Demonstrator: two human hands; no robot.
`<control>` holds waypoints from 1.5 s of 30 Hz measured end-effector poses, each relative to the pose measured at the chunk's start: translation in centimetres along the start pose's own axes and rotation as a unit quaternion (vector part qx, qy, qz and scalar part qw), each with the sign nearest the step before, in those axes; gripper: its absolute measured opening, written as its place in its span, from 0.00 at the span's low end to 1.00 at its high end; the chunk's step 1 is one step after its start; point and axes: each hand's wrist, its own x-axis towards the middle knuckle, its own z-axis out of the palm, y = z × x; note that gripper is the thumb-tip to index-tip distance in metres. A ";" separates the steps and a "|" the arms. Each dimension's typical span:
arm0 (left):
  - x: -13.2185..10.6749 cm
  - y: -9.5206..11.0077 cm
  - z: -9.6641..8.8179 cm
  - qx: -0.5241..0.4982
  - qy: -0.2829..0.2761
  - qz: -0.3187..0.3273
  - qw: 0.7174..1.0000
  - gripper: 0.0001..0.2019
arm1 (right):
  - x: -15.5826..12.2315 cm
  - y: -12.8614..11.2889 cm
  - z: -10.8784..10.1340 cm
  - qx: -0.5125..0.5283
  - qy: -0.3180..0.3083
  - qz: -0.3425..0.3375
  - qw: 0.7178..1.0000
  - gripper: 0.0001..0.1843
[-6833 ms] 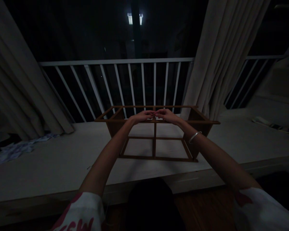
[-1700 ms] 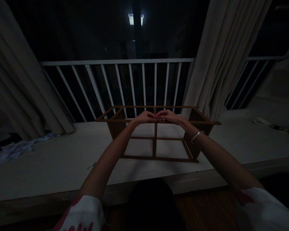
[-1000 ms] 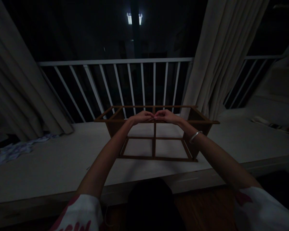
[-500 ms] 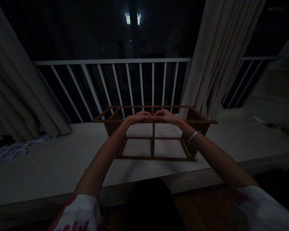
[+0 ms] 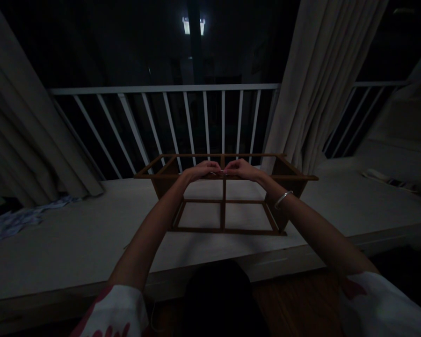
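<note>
Head view: the open brown wooden slatted frame (image 5: 224,196) stands on the pale ledge (image 5: 73,234), long axis left to right. The left hand (image 5: 200,169) and right hand (image 5: 240,169) pinch at its near top rail's middle; whether either grip holds something I cannot tell.

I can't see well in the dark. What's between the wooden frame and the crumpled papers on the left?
Only bare white ledge: the head view shows nothing between the wooden frame and the crumpled papers.
</note>
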 end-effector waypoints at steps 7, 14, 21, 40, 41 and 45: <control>0.1 -0.2 0.1 0.016 0.023 -0.017 0.999 0.13 | -0.1 -0.2 0.0 -0.009 0.002 0.014 1.000 0.18; -0.1 0.2 0.4 0.053 0.044 0.021 0.997 0.14 | -0.1 -0.2 0.1 -0.018 0.007 0.014 1.000 0.20; 0.4 -0.3 0.2 0.067 0.066 0.033 0.995 0.14 | -0.3 -0.6 0.1 -0.014 0.001 0.019 1.000 0.20; 0.7 -0.6 0.4 0.079 0.122 -0.008 0.989 0.21 | 0.0 -0.1 -0.1 -0.035 0.004 0.009 0.999 0.20; 0.8 -0.6 0.4 0.076 0.128 -0.011 0.989 0.21 | 0.0 -0.2 -0.1 -0.038 0.004 0.009 0.999 0.19; 0.8 -0.7 0.5 0.062 0.137 -0.007 0.989 0.21 | 0.0 -0.2 -0.1 -0.033 -0.001 0.009 0.999 0.19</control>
